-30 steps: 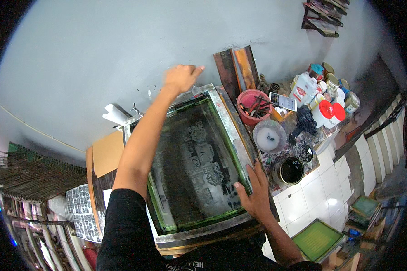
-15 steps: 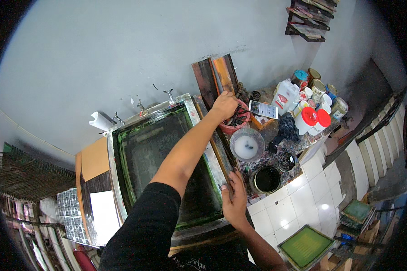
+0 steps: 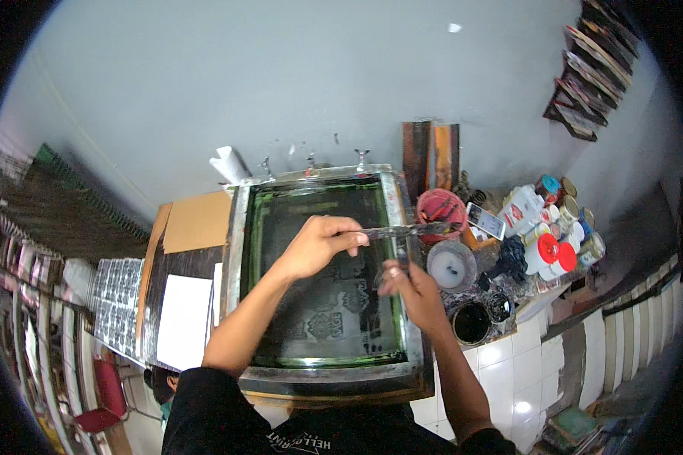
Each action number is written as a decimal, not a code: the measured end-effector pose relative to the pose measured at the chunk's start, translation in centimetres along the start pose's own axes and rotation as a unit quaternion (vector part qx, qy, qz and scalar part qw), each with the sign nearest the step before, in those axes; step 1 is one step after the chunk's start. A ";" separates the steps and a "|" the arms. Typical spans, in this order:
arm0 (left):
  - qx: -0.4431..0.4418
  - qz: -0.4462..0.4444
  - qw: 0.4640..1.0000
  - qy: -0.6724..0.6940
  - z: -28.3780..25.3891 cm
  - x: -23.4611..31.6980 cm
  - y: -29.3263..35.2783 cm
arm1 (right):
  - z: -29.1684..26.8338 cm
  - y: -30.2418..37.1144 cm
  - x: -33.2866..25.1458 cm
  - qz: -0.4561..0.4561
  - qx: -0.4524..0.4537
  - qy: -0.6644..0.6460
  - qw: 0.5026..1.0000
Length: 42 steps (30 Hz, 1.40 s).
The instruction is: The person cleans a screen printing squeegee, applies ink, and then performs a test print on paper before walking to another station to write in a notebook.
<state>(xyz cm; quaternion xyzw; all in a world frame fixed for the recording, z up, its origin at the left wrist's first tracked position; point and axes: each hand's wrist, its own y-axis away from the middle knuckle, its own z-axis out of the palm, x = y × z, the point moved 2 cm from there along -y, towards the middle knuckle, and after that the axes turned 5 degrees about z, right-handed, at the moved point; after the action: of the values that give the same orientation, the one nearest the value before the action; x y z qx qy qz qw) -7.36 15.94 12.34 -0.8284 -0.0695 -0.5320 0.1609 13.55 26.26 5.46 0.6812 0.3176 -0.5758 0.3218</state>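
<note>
Above the screen printing frame (image 3: pixel 243 303), with its green-edged dark mesh, my left hand (image 3: pixel 319 244) is closed on one end of a long, flat, ink-stained spatula (image 3: pixel 402 230). The spatula points right, its far end reaching over a red bucket (image 3: pixel 435 199) of tools. My right hand (image 3: pixel 416 294) is just below the spatula, over the frame's right edge. Its fingers are curled and blurred, near a small dark shape that I cannot make out. Pale printed designs (image 3: pixel 326 324) show on the mesh.
Right of the frame stand a tub of whitish liquid (image 3: pixel 451 265), a dark pot (image 3: pixel 472 323), a phone (image 3: pixel 486 221), a black rag (image 3: pixel 512 258) and several containers with red lids (image 3: pixel 548 248). White paper (image 3: pixel 184 318) and brown board (image 3: pixel 197 221) lie left.
My left hand has left the red bucket and come back over the mesh with the spatula. My right hand has lifted off the frame's edge. The view has turned.
</note>
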 end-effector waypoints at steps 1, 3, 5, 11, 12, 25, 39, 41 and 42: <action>0.051 -0.012 0.998 0.034 -0.8 -1.2 1.9 | 1.6 -0.5 0.7 0.074 -0.099 -0.087 0.988; 0.163 -0.050 0.985 0.033 -2.7 -1.5 6.1 | 4.9 -1.7 -0.2 0.076 -0.077 -0.067 0.992; 0.252 -0.068 0.964 -0.058 -4.1 -3.0 11.1 | 6.9 -5.0 1.0 0.075 -0.038 -0.098 0.992; 0.400 -0.205 0.886 -0.115 -3.9 -5.0 26.3 | 7.5 -22.4 3.6 0.163 0.154 -0.315 0.922; 0.430 -0.223 0.869 -0.096 -3.3 -6.1 29.1 | 9.9 -23.1 3.3 0.206 0.070 -0.306 0.927; 0.484 -0.116 0.866 -0.039 0.3 -10.0 36.3 | 23.5 -24.1 1.9 0.257 -0.165 -0.270 0.913; 0.460 -0.083 0.882 -0.055 0.7 -10.6 35.6 | 4.1 -14.9 -2.9 0.055 -0.049 -0.141 0.987; 0.449 -0.088 0.886 -0.075 0.5 -10.4 35.5 | 1.1 -15.6 -1.9 0.051 -0.002 -0.154 0.987; 0.444 -0.090 0.888 -0.078 0.5 -10.2 35.2 | -1.2 -16.3 -0.7 0.037 0.035 -0.178 0.983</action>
<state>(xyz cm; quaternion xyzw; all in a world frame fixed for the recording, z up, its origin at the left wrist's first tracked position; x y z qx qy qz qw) -1.13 -16.38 -3.83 -0.6992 -0.3847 -0.3916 0.4580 1.04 36.86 5.16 0.5901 0.2096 -0.6860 0.3703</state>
